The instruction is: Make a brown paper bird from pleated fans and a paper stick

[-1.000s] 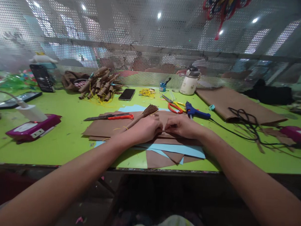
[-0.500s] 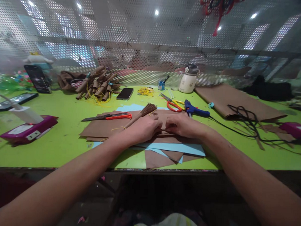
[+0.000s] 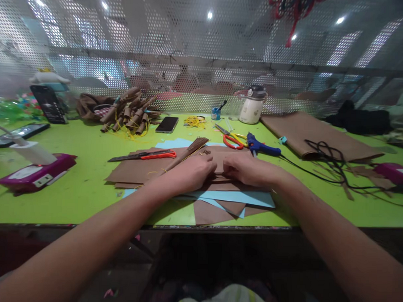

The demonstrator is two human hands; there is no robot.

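Observation:
My left hand [image 3: 199, 170] is closed low over a stack of brown paper sheets [image 3: 128, 170]; a small fringed piece of brown paper [image 3: 206, 152] pokes out beyond its knuckles. Just to the right, my right hand [image 3: 239, 166] has its fingers curled down on the same stack, and its fingertips are hidden. A narrow gap separates the two hands. Beside my left forearm lies a brown paper roll with a frayed, broom-like end [image 3: 197, 145] and yellow string. A utility knife with a red handle [image 3: 158, 155] rests on the sheets.
Behind the hands lie scissors [image 3: 233, 142] and a blue glue gun [image 3: 263, 147] with a black cord. Farther back are paper rolls [image 3: 135, 118], a phone [image 3: 167, 124], yellow string [image 3: 195, 121] and a bottle [image 3: 252, 106]. A purple power strip [image 3: 38, 174] sits left; blue paper [image 3: 246, 198] shows underneath.
My right hand has shifted slightly right, widening the gap between the hands. The frayed roll has tilted a little to the left. My left hand stays nearly in place.

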